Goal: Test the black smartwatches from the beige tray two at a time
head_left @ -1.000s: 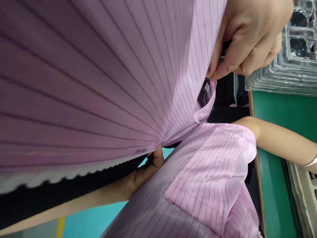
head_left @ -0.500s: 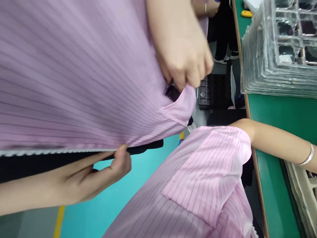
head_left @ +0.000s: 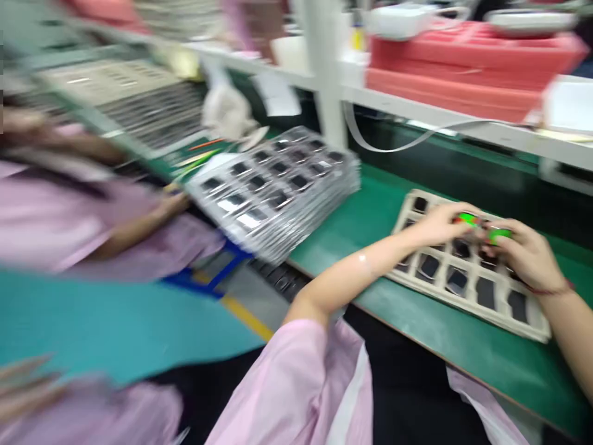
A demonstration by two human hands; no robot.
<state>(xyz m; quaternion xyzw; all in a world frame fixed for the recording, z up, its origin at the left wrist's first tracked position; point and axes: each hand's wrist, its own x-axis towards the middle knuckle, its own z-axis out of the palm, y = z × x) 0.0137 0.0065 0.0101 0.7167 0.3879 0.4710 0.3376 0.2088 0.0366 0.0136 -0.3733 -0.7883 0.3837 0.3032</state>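
Observation:
Both my hands are over a beige tray (head_left: 512, 316) on the green bench. My left hand (head_left: 438, 225) is closed on a small piece with a bright green and orange face (head_left: 467, 219). Close beside it, my right hand (head_left: 532, 256) pinches a second small piece with a green face (head_left: 499, 235). Something small and dark sits between the two pieces; blur hides whether they touch. Dark square screens (head_left: 428, 266) lie in the tray's compartments, some partly hidden by my hands and wrists.
A stack of clear plastic trays (head_left: 315, 219) with dark squares stands left of my arm. A white post (head_left: 327, 93) and shelf with red foam (head_left: 454, 65) rise behind the bench (head_left: 301, 247). Co-workers in pink are at left; one person's blurred hand (head_left: 30, 392) shows at bottom left.
My view has swung right, from a person in pink beside me, with a hand at a pocket, to the bench. Both my hands now show; earlier only my left arm did.

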